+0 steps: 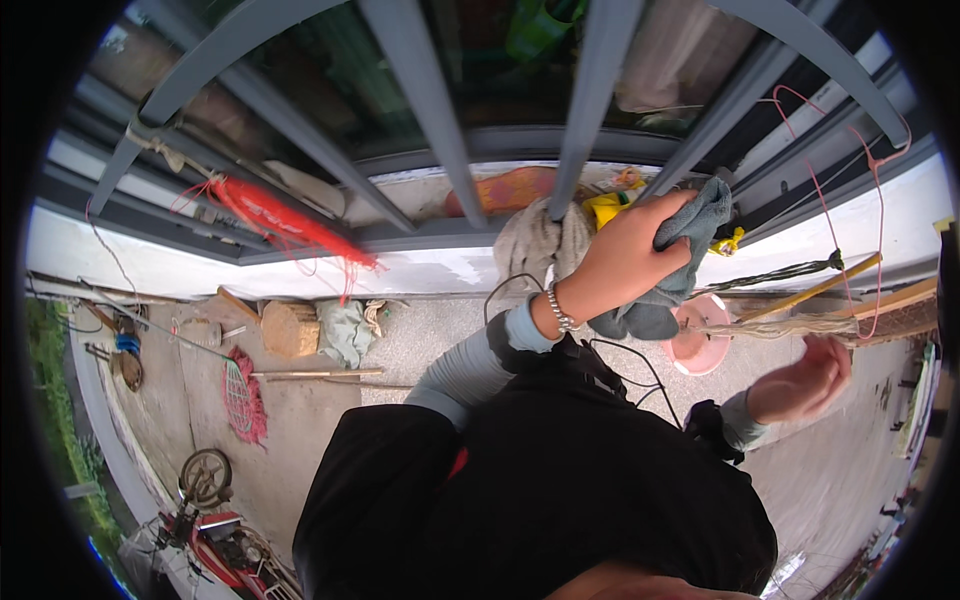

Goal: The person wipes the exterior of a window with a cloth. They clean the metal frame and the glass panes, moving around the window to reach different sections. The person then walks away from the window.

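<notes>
My left hand point(626, 251), with a metal bracelet at the wrist, grips a folded grey-green cloth point(694, 232) beside the metal window bars point(592, 97). Part of the cloth hangs below the palm. A beige knitted cloth or glove point(536, 240) hangs on the bars just left of that hand. Behind the fingers lies something yellow point(606, 208) on the sill. Lower right, my right hand point(802, 381) is raised with bent fingers, a little blurred, and no object shows in it. Close above it stretches a pale bundle of strings point(795, 325).
A pink basin point(701, 352) stands on the floor below the cloth. Red netting point(289, 221) and a pink cord loop point(879, 225) hang from the bars. Dark cord point(780, 272) spans the right side. At left are a wood stump point(291, 328), sticks point(319, 373) and a motorcycle point(225, 551).
</notes>
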A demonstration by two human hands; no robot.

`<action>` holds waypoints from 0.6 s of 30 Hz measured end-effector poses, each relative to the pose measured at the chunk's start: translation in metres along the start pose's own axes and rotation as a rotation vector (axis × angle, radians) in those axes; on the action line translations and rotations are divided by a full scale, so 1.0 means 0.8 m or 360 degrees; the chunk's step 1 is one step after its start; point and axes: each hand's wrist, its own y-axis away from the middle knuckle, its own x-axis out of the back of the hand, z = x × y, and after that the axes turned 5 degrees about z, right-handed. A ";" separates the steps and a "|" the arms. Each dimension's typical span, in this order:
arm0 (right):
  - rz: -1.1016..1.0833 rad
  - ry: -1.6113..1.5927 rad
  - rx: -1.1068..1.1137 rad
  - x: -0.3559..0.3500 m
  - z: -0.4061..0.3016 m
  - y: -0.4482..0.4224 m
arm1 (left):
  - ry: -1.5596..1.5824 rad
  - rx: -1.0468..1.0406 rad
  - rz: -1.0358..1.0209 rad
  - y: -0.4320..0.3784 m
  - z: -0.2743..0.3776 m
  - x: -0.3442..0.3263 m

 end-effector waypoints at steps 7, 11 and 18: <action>-0.1801 -0.0330 -0.0569 -0.146 -0.125 0.188 | 0.0379 0.0159 0.0256 0.096 0.028 0.151; -0.2042 -0.0604 -0.0516 -0.194 -0.159 0.272 | 0.0122 0.0169 0.0557 0.165 0.025 0.199; -0.2320 -0.0842 -0.0743 -0.243 -0.211 0.353 | 0.0169 0.0557 0.0652 0.259 0.058 0.278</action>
